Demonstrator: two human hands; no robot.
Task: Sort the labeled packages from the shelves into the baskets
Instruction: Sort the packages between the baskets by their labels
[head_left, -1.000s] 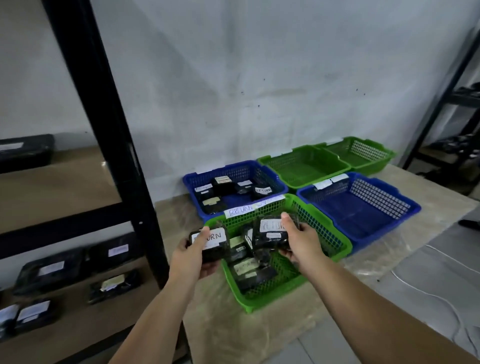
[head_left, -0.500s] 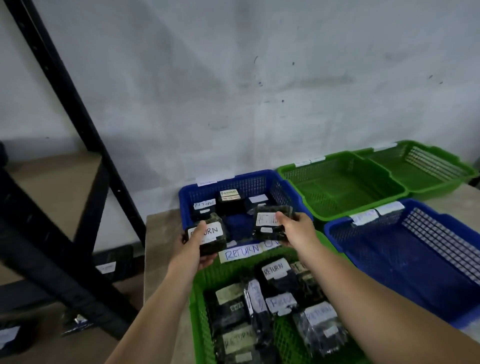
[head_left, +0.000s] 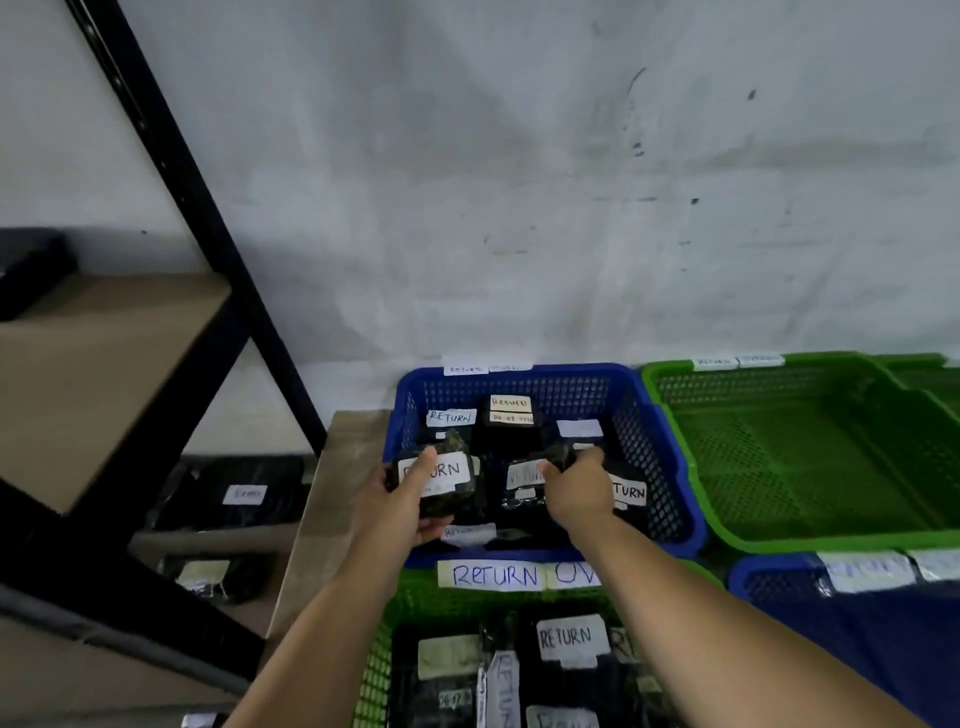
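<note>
My left hand (head_left: 400, 506) grips a black package with a white RETURN label (head_left: 441, 475) over the left side of the far blue basket (head_left: 670, 457). My right hand (head_left: 576, 491) grips a second black labeled package (head_left: 522, 483) inside the same basket, low among the packages lying there. Several black packages with RETURN labels lie in that blue basket. The near green basket (head_left: 415, 592), tagged RETURN OV on its rim, holds several more labeled black packages (head_left: 566, 644).
An empty green basket (head_left: 810, 457) stands right of the blue one, and another blue basket (head_left: 883, 623) sits at the near right. The black shelf frame (head_left: 208, 218) rises at left, with labeled black packages (head_left: 244, 493) on its lower shelves. A white wall stands behind.
Both hands have carried their packages forward from above the green basket into the far blue basket. The view has moved closer and lower.
</note>
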